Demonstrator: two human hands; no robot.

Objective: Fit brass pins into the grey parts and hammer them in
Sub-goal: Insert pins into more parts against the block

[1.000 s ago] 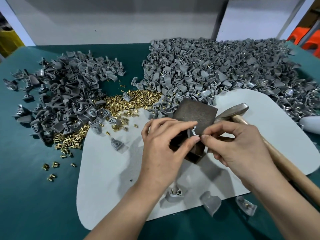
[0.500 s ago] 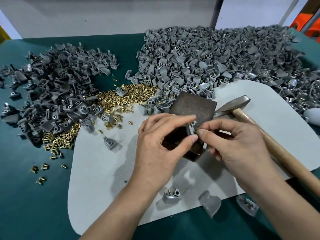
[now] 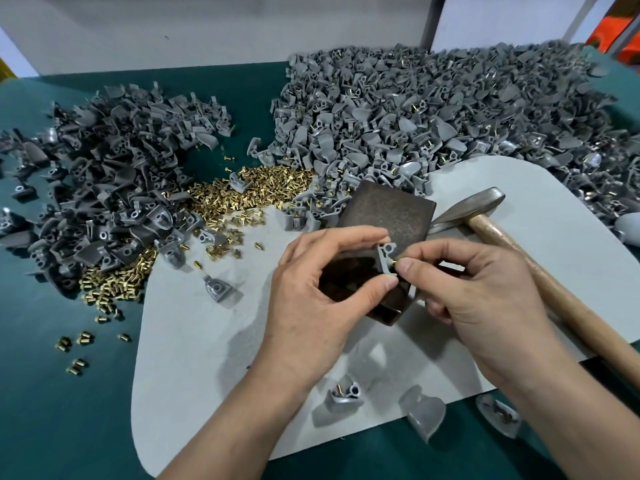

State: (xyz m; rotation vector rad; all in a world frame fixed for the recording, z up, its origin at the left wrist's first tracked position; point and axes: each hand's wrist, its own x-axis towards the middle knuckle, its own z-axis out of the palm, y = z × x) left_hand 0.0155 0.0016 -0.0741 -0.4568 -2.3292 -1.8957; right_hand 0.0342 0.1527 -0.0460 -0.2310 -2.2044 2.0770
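While the left hand (image 3: pixel 311 303) pinches the grey part (image 3: pixel 384 256) | right hand (image 3: pixel 485 299) pinches brass pin (image 3: pixel 394 261) against it

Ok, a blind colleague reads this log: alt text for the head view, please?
Two bare hands work over a dark rusty metal block: the left hand grips a small grey plastic part while the right hand pinches a brass pin against it. A wooden-handled hammer lies to the right; heaps of grey parts and loose brass pins lie behind.
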